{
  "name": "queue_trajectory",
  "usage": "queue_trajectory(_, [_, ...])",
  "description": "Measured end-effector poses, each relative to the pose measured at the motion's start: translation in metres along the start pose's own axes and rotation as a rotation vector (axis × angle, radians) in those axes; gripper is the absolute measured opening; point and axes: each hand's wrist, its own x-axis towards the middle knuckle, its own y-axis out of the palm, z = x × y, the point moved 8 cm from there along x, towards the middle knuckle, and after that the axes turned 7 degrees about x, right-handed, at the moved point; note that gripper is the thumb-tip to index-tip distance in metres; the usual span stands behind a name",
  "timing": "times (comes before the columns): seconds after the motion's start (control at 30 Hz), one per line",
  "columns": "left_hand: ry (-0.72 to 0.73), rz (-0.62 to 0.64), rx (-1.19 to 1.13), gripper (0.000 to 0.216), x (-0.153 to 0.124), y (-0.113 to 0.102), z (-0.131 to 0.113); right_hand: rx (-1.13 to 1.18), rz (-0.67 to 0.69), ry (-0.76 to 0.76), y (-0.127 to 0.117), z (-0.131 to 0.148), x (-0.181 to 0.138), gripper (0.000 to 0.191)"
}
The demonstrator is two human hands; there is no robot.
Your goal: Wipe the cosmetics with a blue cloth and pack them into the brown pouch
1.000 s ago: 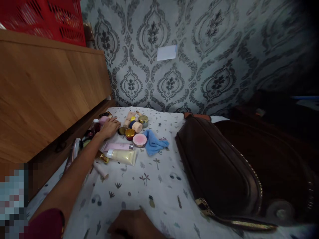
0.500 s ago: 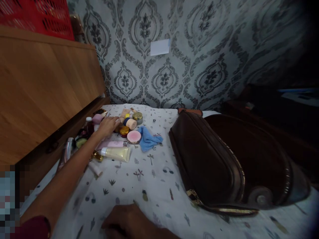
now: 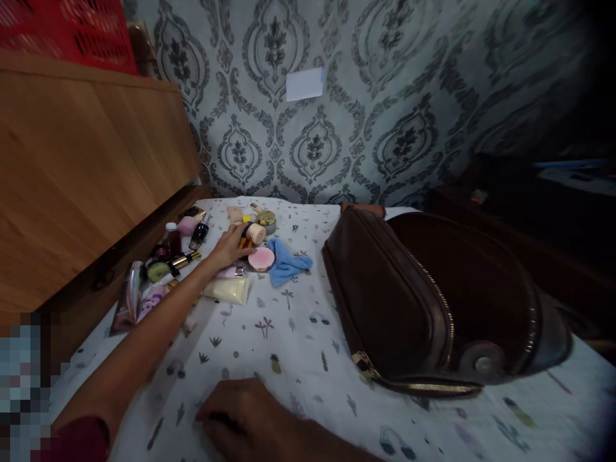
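The person's left hand [image 3: 231, 248] spans an amber jar [image 3: 246, 243] beside the pink compact [image 3: 261, 259]; whether its fingers grip is unclear. The right hand [image 3: 250, 410], fingers curled closed, rests on the patterned sheet [image 3: 298, 346].

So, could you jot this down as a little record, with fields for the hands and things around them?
Left hand: fingers by the beige bottle, thumb by the pink compact; grip unclear
Right hand: curled low over the sheet, inside hidden
Cloth: blue, crumpled, beside the compact
Bag: dark brown, gold zip, right of the cloth
Wall: grey patterned paper
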Motion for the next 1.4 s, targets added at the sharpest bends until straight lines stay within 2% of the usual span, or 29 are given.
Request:
queue_trajectory(0.13, [0.015,0.005,-0.011,0.077,0.002,0.002,-0.003,0.009,-0.032,-0.024,-0.002,0.003,-0.003,0.030])
queue_trajectory(0.27, [0.034,0.021,-0.019,0.068,-0.010,-0.011,0.000,-0.006,-0.025,-0.063,-0.002,0.006,-0.003,0.031])
queue_trajectory(0.4, [0.040,0.038,-0.017,0.055,-0.048,-0.026,0.001,-0.013,-0.027,-0.067,-0.002,0.007,-0.003,0.028])
queue_trajectory(0.5, [0.101,0.207,0.069,0.059,-0.088,-0.018,-0.013,-0.015,-0.030,-0.063,-0.003,0.008,-0.002,0.027])
queue_trajectory(0.57, [0.130,0.256,0.195,0.065,-0.109,-0.017,-0.023,-0.021,-0.028,-0.064,-0.004,0.009,-0.002,0.027])
queue_trajectory(0.67, [0.158,0.294,0.273,0.058,-0.124,-0.024,-0.028,-0.026,-0.023,-0.071,-0.003,0.010,-0.001,0.025])
queue_trajectory(0.8, [0.182,0.355,0.257,0.049,-0.128,-0.038,-0.010,-0.032,-0.042,-0.086,-0.003,0.010,-0.001,0.025])
queue_trajectory(0.93, [0.163,0.435,0.223,0.050,-0.130,-0.041,0.013,-0.019,-0.047,-0.081,-0.003,0.009,-0.002,0.026])
queue_trajectory(1.13, [0.090,0.471,0.194,0.058,-0.131,-0.045,0.018,-0.007,-0.038,-0.069,-0.004,0.009,-0.003,0.027])
queue_trajectory(1.2, [0.067,0.486,0.154,0.068,-0.128,-0.048,0.012,-0.014,-0.032,-0.071,-0.003,0.008,-0.003,0.028])
queue_trajectory(1.27, [0.073,0.464,0.099,0.068,-0.120,-0.048,-0.002,-0.026,-0.022,-0.081,-0.002,0.009,-0.002,0.028])
queue_trajectory(1.4, [0.222,0.257,0.040,0.054,-0.089,-0.036,-0.056,-0.048,-0.026,-0.097,-0.001,0.009,-0.001,0.027])
